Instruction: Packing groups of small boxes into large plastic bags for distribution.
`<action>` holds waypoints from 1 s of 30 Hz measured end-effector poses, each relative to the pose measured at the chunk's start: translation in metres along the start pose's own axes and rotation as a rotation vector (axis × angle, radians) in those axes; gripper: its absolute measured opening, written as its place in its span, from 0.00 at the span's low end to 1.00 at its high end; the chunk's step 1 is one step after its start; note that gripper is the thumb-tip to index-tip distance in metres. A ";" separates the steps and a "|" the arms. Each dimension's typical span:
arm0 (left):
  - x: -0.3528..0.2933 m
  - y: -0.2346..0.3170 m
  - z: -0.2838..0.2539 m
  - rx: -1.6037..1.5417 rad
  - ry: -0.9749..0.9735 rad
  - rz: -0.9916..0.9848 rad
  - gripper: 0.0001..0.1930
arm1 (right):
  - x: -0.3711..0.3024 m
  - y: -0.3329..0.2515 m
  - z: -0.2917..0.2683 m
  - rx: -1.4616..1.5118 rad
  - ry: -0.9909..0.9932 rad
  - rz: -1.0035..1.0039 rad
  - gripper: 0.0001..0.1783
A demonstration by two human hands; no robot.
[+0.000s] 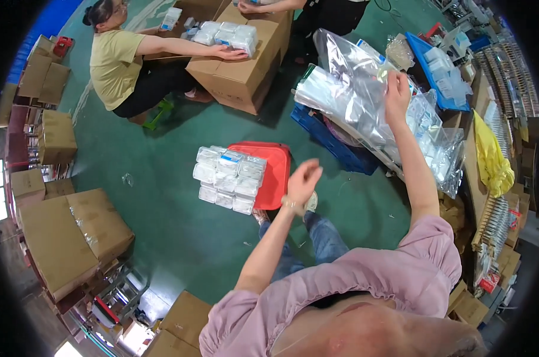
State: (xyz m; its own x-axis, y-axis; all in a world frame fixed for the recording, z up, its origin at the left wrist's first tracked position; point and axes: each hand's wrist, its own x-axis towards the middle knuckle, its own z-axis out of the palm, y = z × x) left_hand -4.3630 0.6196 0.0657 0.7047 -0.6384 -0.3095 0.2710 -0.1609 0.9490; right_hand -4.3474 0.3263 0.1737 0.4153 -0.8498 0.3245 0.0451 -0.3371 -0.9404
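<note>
My right hand [398, 100] is raised over the stacked goods on the right, its fingers closed on the edge of a large clear plastic bag [360, 74]. The bag spreads shiny and crumpled over a pile of flat clear packages. My left hand [304, 179] hangs in the air beside a red plastic stool [275, 172], holding nothing, with its fingers loosely bent and apart. On the stool's left part stands a stacked block of small clear packs [226, 178], one with a blue label on top.
A blue crate [335, 143] sits under the goods at right, and a blue tray [445, 77] lies behind. Ahead left, a seated co-worker [118, 65] handles clear packs at an open cardboard box [233, 77]; another person stands behind. Large cartons [55, 244] line the left.
</note>
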 end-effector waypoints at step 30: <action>-0.102 0.109 -0.063 -0.557 -0.305 -0.217 0.06 | -0.305 -0.142 -0.004 0.062 -0.323 0.520 0.07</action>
State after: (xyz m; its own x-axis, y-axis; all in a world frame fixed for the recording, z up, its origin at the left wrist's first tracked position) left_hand -4.3642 0.7145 0.1964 0.4016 -0.8326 -0.3814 0.7414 0.0511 0.6691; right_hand -4.4844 0.6319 0.2090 0.6514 -0.7273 -0.2162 -0.1883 0.1210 -0.9746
